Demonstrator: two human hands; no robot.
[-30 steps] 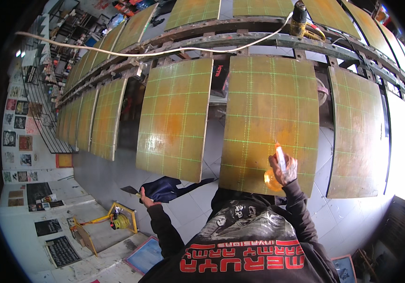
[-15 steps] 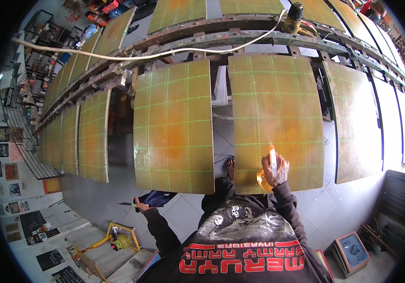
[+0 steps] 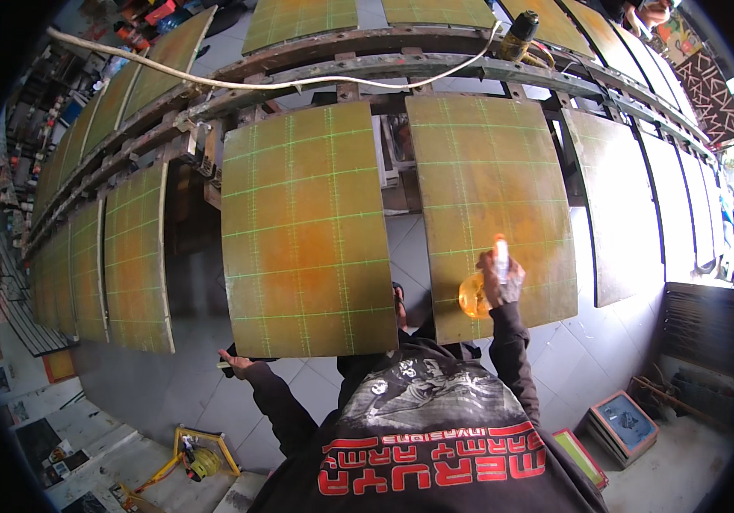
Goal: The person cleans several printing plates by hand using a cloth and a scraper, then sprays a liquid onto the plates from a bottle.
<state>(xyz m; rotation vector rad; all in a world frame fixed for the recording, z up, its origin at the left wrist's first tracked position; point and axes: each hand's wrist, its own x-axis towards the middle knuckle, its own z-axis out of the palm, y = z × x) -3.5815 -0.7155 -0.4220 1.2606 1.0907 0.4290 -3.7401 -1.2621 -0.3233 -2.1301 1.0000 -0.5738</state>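
A spray bottle (image 3: 473, 296) with orange liquid and a white-and-orange spray head is gripped in my right hand (image 3: 510, 280). That hand is over the near part of a yellow-brown board (image 3: 495, 188) marked with green grid lines. Low on the left, my left hand (image 3: 238, 362) is closed round a thin flat tool (image 3: 223, 366), mostly hidden by the fingers and too small to make out fully. It is beside the near left corner of a second grid-marked board (image 3: 303, 231), which has an orange patch in its middle.
Further boards line both sides of a metal rail frame (image 3: 298, 91). A white cable (image 3: 238, 83) runs along it to a dark-and-yellow heat gun or drill-like tool (image 3: 521, 34). Stacked frames (image 3: 623, 427) stand at lower right; a yellow frame (image 3: 204, 457) is at lower left.
My view has shifted. The left hand has moved nearer the left board's corner, turning its tool. The right hand still holds the spray bottle; the faint mist above its nozzle no longer shows.
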